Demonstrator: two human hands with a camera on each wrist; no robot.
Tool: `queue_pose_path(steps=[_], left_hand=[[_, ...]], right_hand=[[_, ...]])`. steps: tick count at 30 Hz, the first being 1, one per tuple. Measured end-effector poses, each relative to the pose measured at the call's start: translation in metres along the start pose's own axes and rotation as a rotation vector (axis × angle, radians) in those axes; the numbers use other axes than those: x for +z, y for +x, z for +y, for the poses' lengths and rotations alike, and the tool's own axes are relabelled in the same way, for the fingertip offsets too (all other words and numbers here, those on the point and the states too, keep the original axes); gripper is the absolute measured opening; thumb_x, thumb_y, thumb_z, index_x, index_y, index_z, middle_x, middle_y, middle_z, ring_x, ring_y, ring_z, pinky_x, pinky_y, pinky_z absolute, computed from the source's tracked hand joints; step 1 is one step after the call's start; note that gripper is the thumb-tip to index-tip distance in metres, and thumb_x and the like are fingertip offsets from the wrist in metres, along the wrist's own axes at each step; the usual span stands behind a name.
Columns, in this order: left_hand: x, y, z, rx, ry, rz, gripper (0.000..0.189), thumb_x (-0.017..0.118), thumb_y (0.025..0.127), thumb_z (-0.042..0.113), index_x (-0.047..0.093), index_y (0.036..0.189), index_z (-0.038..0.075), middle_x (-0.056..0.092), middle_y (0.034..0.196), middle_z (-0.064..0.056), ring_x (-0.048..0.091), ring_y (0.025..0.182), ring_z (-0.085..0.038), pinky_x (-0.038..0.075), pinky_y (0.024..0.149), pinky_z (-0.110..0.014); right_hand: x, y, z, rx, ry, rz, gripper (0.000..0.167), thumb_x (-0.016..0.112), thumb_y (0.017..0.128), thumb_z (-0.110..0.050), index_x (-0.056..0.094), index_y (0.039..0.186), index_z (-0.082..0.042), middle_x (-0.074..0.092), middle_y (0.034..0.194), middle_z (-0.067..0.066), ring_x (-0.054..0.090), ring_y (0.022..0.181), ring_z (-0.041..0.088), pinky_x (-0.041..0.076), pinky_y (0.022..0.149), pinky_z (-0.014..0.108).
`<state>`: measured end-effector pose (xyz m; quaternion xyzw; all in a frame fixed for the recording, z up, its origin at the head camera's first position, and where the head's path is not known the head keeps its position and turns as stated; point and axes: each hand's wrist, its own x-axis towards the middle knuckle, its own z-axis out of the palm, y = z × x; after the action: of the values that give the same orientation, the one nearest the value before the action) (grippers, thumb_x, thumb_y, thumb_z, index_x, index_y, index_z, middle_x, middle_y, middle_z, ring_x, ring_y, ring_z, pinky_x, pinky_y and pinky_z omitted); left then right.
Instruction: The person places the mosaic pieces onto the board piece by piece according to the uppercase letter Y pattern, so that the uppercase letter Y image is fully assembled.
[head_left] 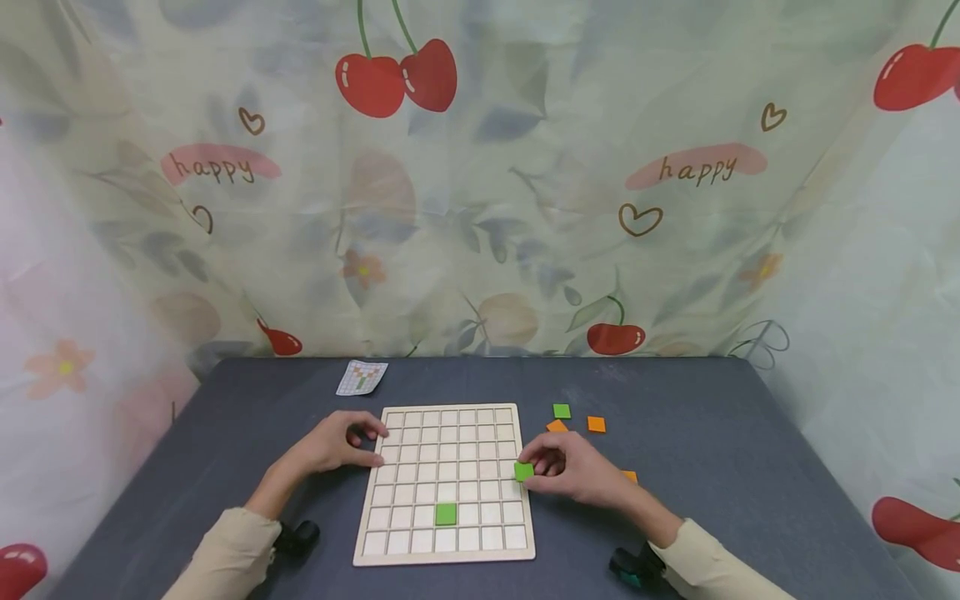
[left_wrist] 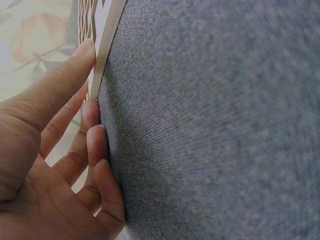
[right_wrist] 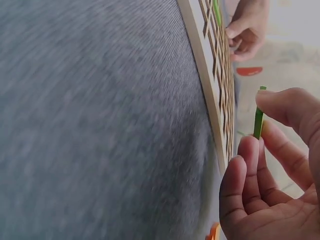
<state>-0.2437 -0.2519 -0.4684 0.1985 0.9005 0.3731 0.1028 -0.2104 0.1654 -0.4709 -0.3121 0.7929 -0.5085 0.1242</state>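
Note:
A pale wooden grid board (head_left: 453,561) lies flat on the dark cloth. One green square tile (head_left: 446,514) sits in a cell near the bottom, at the middle. My left hand (head_left: 341,442) rests against the board's left edge, thumb and index finger spread along it; in the left wrist view its thumb (left_wrist: 75,70) touches the frame and the other fingers bend loosely. My right hand (head_left: 581,471) pinches another green tile (head_left: 523,472) between thumb and fingers, over the board's right edge. The right wrist view shows this tile (right_wrist: 259,117) edge-on, raised above the board.
Right of the board lie a loose green tile (head_left: 562,411) and several orange tiles (head_left: 596,424), some partly hidden by my right hand. A small printed pattern card (head_left: 362,378) is near the back left of the table (head_left: 712,433). A patterned curtain (head_left: 480,208) hangs behind.

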Motion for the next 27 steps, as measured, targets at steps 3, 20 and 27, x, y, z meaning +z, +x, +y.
queue_pose_path(steps=[3, 20, 27], left_hand=[[0.000, 0.000, 0.001, -0.002, -0.003, -0.001, 0.036, 0.091, 0.078, 0.017, 0.073, 0.108, 0.007, 0.061, 0.096, -0.002, 0.054, 0.085, -0.021, 0.045, 0.075, -0.036], [0.000, 0.000, 0.002, 0.017, 0.008, 0.004, 0.036, 0.090, 0.079, 0.018, 0.073, 0.108, 0.007, 0.062, 0.096, -0.002, 0.055, 0.086, -0.020, 0.045, 0.075, -0.034], [0.000, -0.001, 0.001, 0.024, 0.002, -0.002, 0.036, 0.090, 0.079, 0.017, 0.073, 0.108, 0.006, 0.061, 0.096, -0.003, 0.055, 0.087, -0.021, 0.045, 0.076, -0.035]], right_hand=[[0.003, 0.003, -0.002, -0.004, 0.002, -0.003, 0.024, 0.082, 0.088, -0.011, 0.072, 0.110, -0.007, 0.065, 0.095, 0.005, 0.062, 0.083, 0.019, 0.052, 0.074, 0.029], [0.028, 0.023, -0.006, -0.046, 0.048, -0.024, 0.026, 0.083, 0.085, -0.008, 0.073, 0.108, -0.004, 0.066, 0.091, 0.009, 0.061, 0.078, 0.017, 0.052, 0.072, 0.028], [0.039, 0.031, -0.011, -0.059, 0.031, -0.033, 0.025, 0.084, 0.084, -0.008, 0.074, 0.107, -0.005, 0.066, 0.086, 0.006, 0.059, 0.075, 0.013, 0.051, 0.070, 0.026]])
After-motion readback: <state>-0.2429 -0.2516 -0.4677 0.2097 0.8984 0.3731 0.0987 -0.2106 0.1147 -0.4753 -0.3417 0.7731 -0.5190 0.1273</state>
